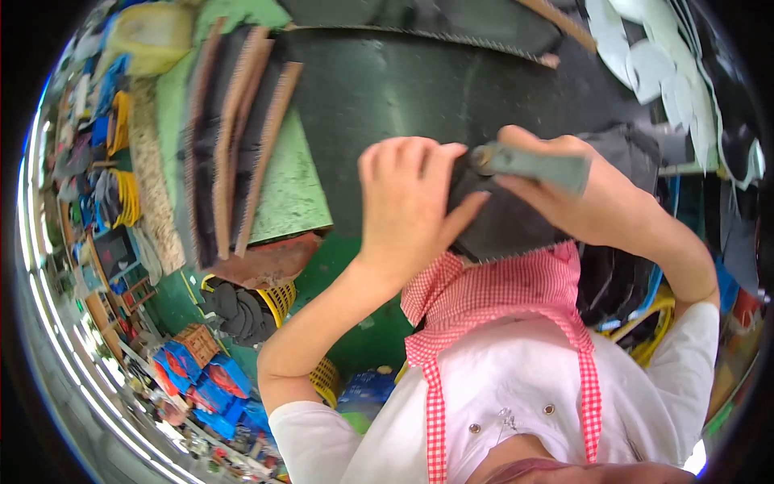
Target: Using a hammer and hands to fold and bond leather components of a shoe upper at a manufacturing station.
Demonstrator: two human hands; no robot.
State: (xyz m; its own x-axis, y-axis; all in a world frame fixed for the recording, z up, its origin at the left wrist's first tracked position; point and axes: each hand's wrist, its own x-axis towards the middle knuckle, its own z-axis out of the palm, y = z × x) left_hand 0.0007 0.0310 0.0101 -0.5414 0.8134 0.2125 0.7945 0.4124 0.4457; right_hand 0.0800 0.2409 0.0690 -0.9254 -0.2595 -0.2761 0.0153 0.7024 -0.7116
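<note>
My right hand (601, 211) clamped on grey tool (542, 167); slipping could catch my left hand (405, 194), thumb spread over black sheet (509, 224).

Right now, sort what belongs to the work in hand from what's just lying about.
In use:
- grey-green tool, in the right hand
- black piece, at the left hand
- brown-edged strips, perhaps

Apparently lying about:
- white rounded pieces
- blue-and-red bundles
</note>
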